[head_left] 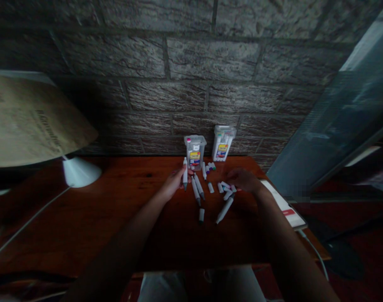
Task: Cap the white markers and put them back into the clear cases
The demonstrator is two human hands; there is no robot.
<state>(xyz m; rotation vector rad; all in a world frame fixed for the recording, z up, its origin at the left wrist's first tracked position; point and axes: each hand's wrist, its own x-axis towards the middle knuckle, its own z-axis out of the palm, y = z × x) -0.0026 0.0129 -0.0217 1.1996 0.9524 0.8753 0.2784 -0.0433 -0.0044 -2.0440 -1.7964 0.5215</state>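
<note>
My left hand is closed around a white marker, held upright with its dark end down. Two uncapped markers lie just right of it. My right hand hovers low at a small heap of loose marker caps, its fingers apart and partly in shadow. In front of the heap lies another marker, slanting. A single cap rests nearer to me, and one more cap lies between the hands.
A clear marker box with a pink-topped marker inside stands by the wall, beside a fuller box. Several capped markers lie before them. A phone with a cable sits at the table's right edge. A paper-shaded lamp stands left.
</note>
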